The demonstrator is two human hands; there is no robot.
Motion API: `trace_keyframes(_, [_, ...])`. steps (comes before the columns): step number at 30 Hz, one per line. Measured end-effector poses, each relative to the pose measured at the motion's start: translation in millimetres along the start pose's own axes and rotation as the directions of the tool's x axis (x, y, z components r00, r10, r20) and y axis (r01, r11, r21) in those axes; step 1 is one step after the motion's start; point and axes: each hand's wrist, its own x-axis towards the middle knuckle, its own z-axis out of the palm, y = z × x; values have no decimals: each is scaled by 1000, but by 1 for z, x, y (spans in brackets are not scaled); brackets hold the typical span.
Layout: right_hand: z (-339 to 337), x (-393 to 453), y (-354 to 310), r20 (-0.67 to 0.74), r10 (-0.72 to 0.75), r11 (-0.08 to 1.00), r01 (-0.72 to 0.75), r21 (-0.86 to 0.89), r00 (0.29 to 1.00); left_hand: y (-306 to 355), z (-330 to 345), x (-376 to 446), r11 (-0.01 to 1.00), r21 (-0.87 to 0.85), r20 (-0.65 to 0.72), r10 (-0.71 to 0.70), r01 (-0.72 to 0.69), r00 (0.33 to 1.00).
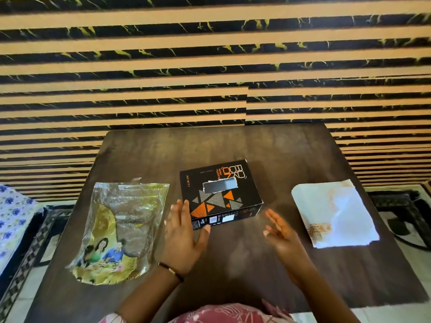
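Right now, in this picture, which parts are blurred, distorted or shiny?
In the head view, the right hand is smeared by motion blur, while the left hand beside the black box is only a little soft; the clear plastic packet shows glare on its crinkled top; the striped wall bends with the wide lens, and its stripes break in a vertical step.

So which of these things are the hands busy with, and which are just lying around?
In hand: black box; left hand at its near corner; right hand open close by.
Lying about: plastic pouch; white paper; both on the table.
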Motion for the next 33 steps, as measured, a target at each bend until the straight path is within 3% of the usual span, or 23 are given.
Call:
trace_keyframes(5, [6, 26, -23, -24, 19, 990, -23, -143, 1000, 43, 7, 47, 988, 115, 3, 104, -104, 995])
trace_keyframes(8, [12, 29, -32, 27, 45, 990, -41, -136, 999, 57, 19, 73, 968, 210, 20, 134, -135, 991])
trace_keyframes(12, [10, 17, -25, 71, 1, 977, 14, -215, 997, 51, 33, 85, 936, 332, 88, 94, -118, 992])
trace_keyframes(15, [6, 13, -11, 92, -15, 944, 45, -326, 996, 40, 39, 74, 882, 430, 123, 152, -191, 981])
trace_keyframes(22, [3, 40, -33, 74, -31, 972, 47, -230, 997, 36, 42, 60, 862, 458, 137, 174, -218, 975])
trace_keyframes(33, [-1, 88, -60, 156, -119, 788, 188, -586, 981, 37, 43, 54, 876, 438, 99, 178, -204, 979])
